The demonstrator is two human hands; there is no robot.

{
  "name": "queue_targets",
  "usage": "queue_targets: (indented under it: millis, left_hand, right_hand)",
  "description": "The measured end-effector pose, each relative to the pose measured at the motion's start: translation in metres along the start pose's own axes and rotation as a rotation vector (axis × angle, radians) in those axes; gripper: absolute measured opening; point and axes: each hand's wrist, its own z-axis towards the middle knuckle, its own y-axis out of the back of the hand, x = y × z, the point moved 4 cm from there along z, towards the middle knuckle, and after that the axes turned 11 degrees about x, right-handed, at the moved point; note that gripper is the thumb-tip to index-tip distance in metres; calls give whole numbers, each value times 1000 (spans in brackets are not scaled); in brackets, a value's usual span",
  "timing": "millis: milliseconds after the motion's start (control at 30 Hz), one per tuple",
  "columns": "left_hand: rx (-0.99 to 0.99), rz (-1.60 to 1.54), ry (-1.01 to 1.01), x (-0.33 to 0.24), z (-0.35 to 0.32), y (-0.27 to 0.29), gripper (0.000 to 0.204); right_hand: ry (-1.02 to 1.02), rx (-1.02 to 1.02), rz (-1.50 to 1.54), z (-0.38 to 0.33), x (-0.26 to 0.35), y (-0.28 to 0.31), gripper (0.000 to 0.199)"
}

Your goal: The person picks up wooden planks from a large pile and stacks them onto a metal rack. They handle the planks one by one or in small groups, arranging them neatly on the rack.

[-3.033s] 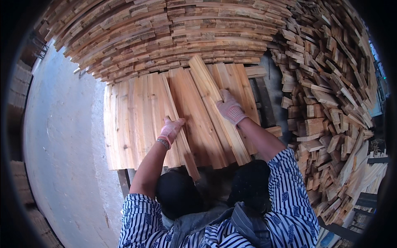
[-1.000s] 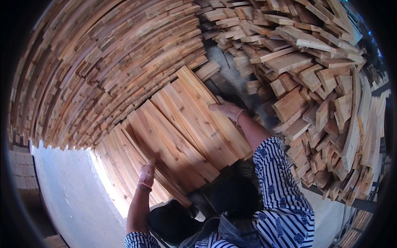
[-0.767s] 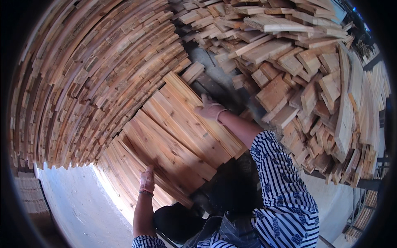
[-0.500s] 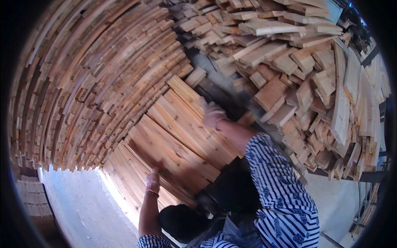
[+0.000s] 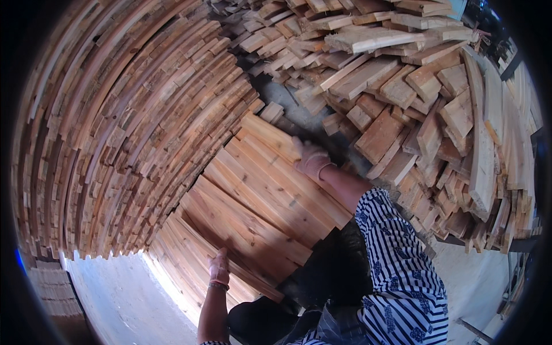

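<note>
Light wooden boards (image 5: pixel 253 190) lie side by side in a layer in front of me, knots showing on their faces. My right hand (image 5: pixel 313 159), in a pale glove, grips the outermost board (image 5: pixel 268 133) on the layer's right side, its fingers over the edge. Lower left, my gloved left hand (image 5: pixel 219 268) is closed at the edge of a narrow board (image 5: pixel 247 273) that sits a little raised above its neighbours. The undersides of both hands are hidden.
A tall stack of boards (image 5: pixel 126 132) rises on the left, ends facing me. To the right is a loose heap of planks (image 5: pixel 391 115). A short wood block (image 5: pixel 272 112) lies past the layer. Pale floor (image 5: pixel 123 293) shows at lower left.
The view has shifted slightly, so the layer and both hands appear a little lower and further right. Both hands stay at the same boards.
</note>
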Motion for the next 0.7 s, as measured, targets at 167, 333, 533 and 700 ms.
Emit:
queue_targets:
  millis: [167,333,533,700]
  left_hand:
    - [40,-83,-72,6,6,-1,109]
    - [8,-79,-18,8,1,-1,108]
    - [51,-122,-155,18,2,10,100]
    - [86,25,-201,28,16,22,77]
  right_hand:
    - [-72,-254,92,27,-60,10,70]
    - [43,-248,13,35,-61,-5,55]
    - [107,-260,21,44,-64,-6,50]
    - [83,-288,26,43,-61,-28,52]
